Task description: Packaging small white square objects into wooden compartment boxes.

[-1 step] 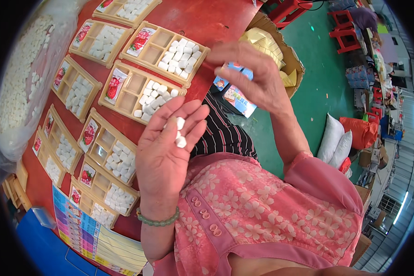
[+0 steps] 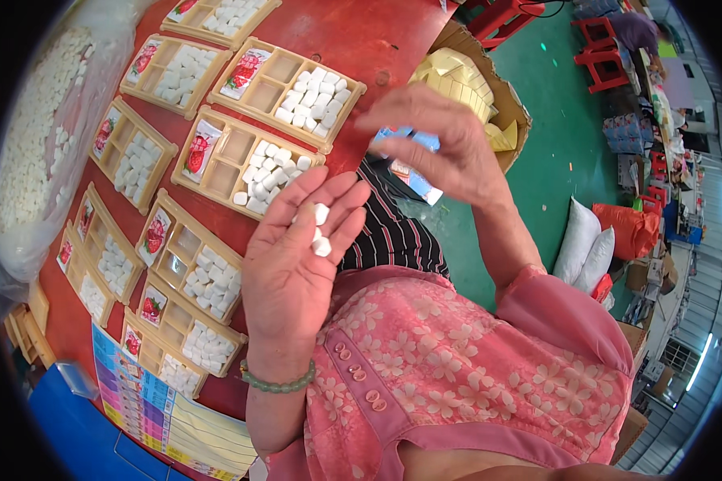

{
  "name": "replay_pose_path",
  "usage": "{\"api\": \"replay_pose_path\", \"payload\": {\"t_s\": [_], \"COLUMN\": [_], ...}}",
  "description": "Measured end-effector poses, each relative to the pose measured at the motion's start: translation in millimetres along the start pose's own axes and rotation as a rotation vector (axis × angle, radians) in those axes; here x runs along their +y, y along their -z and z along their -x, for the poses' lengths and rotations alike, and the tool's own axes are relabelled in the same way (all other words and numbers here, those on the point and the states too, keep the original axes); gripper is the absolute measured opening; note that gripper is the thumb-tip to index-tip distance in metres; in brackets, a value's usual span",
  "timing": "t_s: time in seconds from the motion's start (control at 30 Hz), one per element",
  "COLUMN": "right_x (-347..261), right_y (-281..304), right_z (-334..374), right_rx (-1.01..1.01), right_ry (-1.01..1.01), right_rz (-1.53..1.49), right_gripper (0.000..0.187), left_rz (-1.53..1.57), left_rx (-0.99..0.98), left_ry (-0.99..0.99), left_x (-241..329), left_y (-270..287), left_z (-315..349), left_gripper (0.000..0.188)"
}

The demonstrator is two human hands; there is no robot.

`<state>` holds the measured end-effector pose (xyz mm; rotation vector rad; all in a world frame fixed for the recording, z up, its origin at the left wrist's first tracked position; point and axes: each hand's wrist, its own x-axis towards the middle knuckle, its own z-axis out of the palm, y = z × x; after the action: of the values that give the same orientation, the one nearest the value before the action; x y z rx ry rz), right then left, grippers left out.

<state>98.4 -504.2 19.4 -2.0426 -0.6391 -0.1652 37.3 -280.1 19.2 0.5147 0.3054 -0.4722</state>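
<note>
My left hand [image 2: 285, 260] is turned palm up and cupped around a few white marshmallow-like pieces [image 2: 321, 245]; the thumb lies against them. To its right my right hand [image 2: 449, 148] hangs above the table edge, fingers and thumb apart, slightly blurred, with nothing visible between them. Just beyond my left fingers sits a beige compartment tray [image 2: 219, 187], with a strawberry-printed sachet [image 2: 200, 150] at its left end and white pieces [image 2: 271, 170] heaped at its right. Another such tray [image 2: 277, 70] stands farther off, filled alike.
Several more filled trays [image 2: 168, 200] cover the red table [image 2: 361, 32]. A clear bag of white pieces [image 2: 40, 128] bulges at the left. On the right are blue printed boxes [image 2: 409, 180] and a carton of yellow pieces [image 2: 465, 76]. A person [image 2: 635, 36] is far off.
My right hand has come slightly down and left, nearer to my left hand. My left hand has shifted a little to the right with the white pieces.
</note>
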Motion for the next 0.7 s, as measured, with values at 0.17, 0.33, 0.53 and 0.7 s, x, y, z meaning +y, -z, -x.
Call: {"api": "replay_pose_path", "payload": {"t_s": [0.17,0.33,0.53,0.7], "right_x": [-17,-18,-14,-9], "right_y": [-6,-3,-4,-9], "right_z": [9,9,7,10], "right_rx": [-0.146,-0.212,-0.172,-0.147], "right_ry": [0.031,0.061,0.081,0.102], "right_rz": [-0.032,0.071,0.092,0.082], "right_gripper": [0.025,0.027,0.024,0.021], "left_rz": [0.010,0.029,0.170,0.197], "left_rx": [-0.055,-0.087,-0.169,-0.132], "left_ry": [0.097,0.124,0.138,0.142], "left_x": [-11,-14,-10,-11], "left_y": [-5,-7,2,0], "left_z": [-6,-9,-20,-22], "left_gripper": [0.045,0.050,0.049,0.051]}}
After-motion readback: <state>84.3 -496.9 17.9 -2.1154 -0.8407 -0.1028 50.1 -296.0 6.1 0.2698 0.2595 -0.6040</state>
